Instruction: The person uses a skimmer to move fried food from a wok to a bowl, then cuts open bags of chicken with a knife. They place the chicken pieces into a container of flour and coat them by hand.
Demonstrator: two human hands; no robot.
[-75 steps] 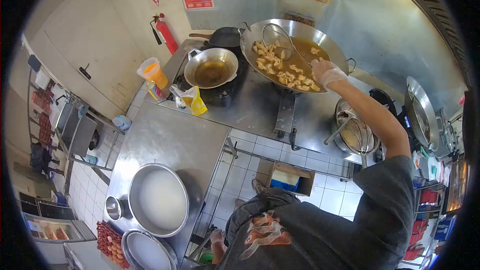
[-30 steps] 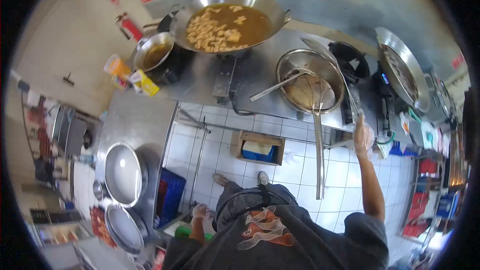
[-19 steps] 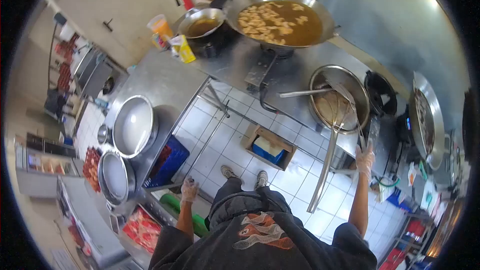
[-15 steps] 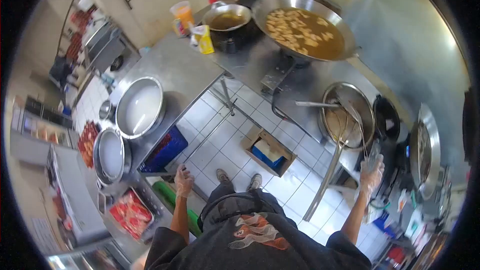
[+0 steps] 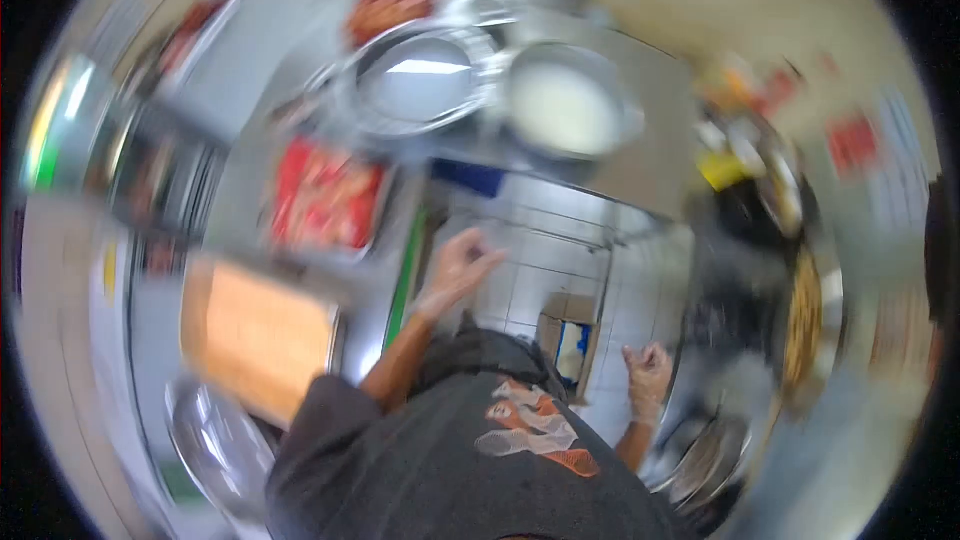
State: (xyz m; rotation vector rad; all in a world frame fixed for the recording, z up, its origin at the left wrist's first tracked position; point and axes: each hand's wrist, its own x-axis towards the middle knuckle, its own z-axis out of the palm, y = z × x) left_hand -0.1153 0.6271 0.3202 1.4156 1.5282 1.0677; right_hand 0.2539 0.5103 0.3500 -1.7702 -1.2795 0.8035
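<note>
Both hands wear clear plastic gloves and are smeared by motion. My left hand [image 5: 462, 270] is above the floor gap by the left counter, its thumb apart from loosely bent fingers, with nothing visible in it. Nearest to it on the counter is a tray of raw red meat [image 5: 330, 195]. Lower right, my right hand [image 5: 650, 377] is in the air beside the stove counter, thumb apart from half-curled fingers; I see nothing held. A metal pot [image 5: 712, 460] stands just beyond it at the lower right.
Along the counter sit a basin of whitish liquid [image 5: 565, 110], another metal basin [image 5: 415, 80] and a pile of reddish food [image 5: 393, 8]. An orange-tan board or tray [image 5: 258, 335] lies at left. An open cardboard box [image 5: 570, 340] is on the tiled floor. A large wok [image 5: 805, 320] is at right.
My view has swung left toward the counter with the basins and meat. My right hand has come away from the pot and the clear item beside it; my left hand has risen forward.
</note>
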